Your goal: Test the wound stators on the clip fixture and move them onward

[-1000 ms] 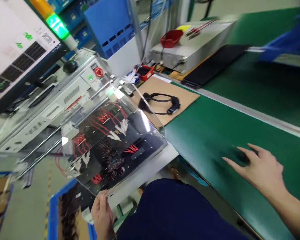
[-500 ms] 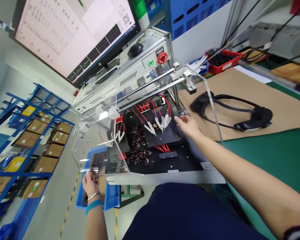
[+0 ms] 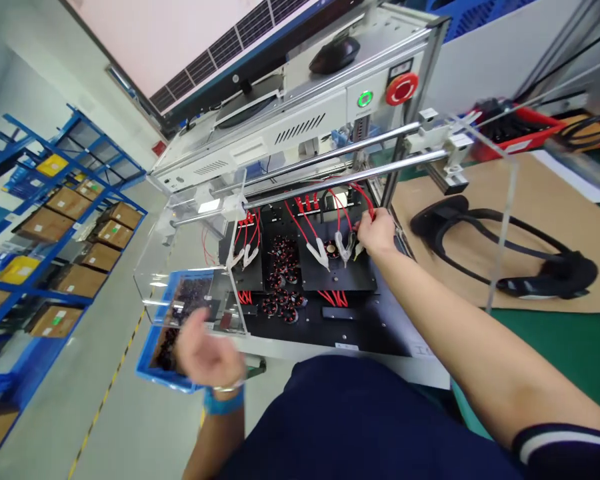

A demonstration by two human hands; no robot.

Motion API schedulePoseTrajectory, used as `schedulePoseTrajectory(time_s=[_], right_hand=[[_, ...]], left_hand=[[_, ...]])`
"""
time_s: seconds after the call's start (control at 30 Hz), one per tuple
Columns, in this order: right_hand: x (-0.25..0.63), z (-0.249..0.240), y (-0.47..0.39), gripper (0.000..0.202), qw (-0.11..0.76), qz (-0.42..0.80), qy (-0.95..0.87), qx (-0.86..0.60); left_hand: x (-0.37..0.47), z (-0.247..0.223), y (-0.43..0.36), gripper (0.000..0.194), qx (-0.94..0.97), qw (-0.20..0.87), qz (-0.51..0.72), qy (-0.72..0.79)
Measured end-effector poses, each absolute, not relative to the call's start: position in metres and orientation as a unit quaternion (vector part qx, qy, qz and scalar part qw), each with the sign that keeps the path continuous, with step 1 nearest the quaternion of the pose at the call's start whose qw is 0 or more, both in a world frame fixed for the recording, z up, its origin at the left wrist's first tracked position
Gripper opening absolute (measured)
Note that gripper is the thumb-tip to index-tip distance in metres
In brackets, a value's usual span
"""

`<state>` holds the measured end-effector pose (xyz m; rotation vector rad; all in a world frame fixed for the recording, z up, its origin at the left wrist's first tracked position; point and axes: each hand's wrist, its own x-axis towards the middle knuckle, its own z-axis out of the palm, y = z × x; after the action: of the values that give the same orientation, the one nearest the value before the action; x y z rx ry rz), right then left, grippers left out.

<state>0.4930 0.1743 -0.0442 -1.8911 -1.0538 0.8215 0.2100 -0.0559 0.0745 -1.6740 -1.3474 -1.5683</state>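
White-sleeved, the crocodile clip (image 3: 359, 249) right of the motor pile (image 3: 283, 270) now sits in the right hand's (image 3: 377, 231) pinch, while the left hand (image 3: 210, 353), fingers too blurred to tell, apparently leaves the clear cover (image 3: 239, 303) unheld.

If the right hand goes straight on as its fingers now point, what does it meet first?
Probably the red wires of the neighbouring white clip; depth is unclear, so the right hand might pass over them.
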Motion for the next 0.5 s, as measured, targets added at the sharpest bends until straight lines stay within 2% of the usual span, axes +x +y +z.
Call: schedulePoseTrajectory(time_s=[0.07, 0.13, 0.2, 0.27, 0.37, 0.5], right_hand=[[0.495, -0.036, 0.173, 0.017, 0.382, 0.312, -0.439, -0.751], [0.498, -0.028, 0.169, 0.017, 0.333, 0.320, -0.468, -0.754], [0.498, -0.023, 0.163, 0.031, 0.275, 0.332, -0.507, -0.747], [0.494, -0.019, 0.157, 0.040, 0.223, 0.336, -0.550, -0.732], [0.489, -0.016, 0.153, 0.033, 0.173, 0.337, -0.583, -0.718], [0.501, -0.006, 0.160, 0.025, 0.163, 0.303, -0.585, -0.735]], left_hand=[[0.278, 0.057, -0.032, 0.039, -0.720, 0.055, -0.497, -0.481], [0.324, 0.034, 0.008, 0.054, -0.691, -0.077, -0.424, -0.581], [0.345, 0.014, 0.052, 0.068, -0.604, -0.167, -0.345, -0.698], [0.348, 0.001, 0.090, 0.071, -0.550, -0.222, -0.268, -0.759], [0.341, -0.008, 0.124, 0.048, -0.553, -0.252, -0.195, -0.770], [0.326, -0.011, 0.132, 0.018, -0.534, -0.304, -0.238, -0.752]])
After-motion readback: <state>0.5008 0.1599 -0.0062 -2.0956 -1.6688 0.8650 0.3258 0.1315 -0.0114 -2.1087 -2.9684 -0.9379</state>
